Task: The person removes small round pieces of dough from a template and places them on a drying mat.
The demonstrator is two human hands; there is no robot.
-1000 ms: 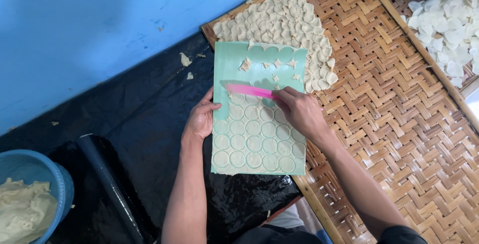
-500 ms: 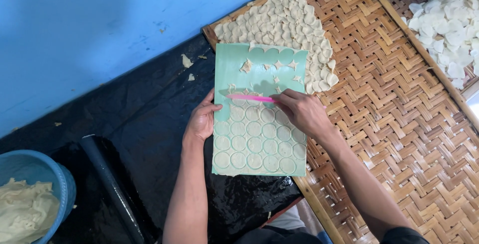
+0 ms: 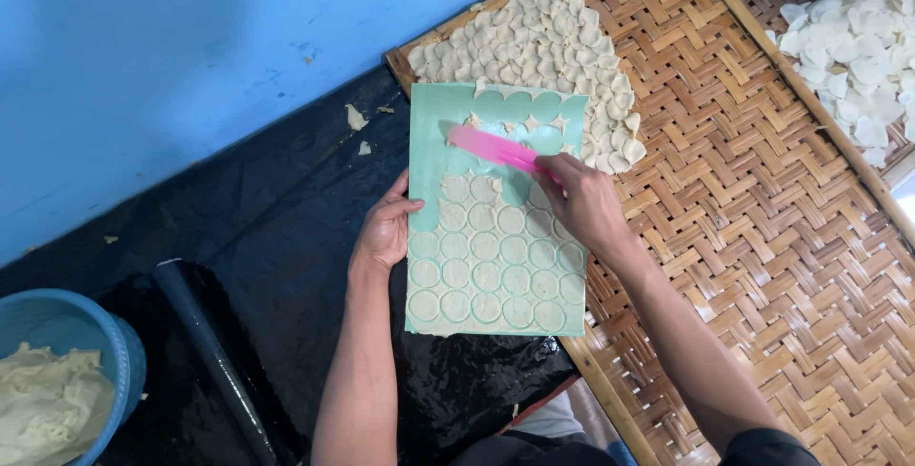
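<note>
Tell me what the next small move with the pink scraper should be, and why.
Probably slide the pink scraper toward the body under the next row of dough rounds. The right hand has its blade at the edge of the bared upper part of the green board, and the left hand steadies the board's side.

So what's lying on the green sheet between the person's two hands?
In the head view, rows of pale dough rounds on the green sheet lie between the left hand at its edge and the right hand, which holds a pink scraper.

Woven bamboo tray [image 3: 762,199] rough, matt; green plastic board [image 3: 427,142] smooth; black sheet [image 3: 248,209] glossy.
</note>
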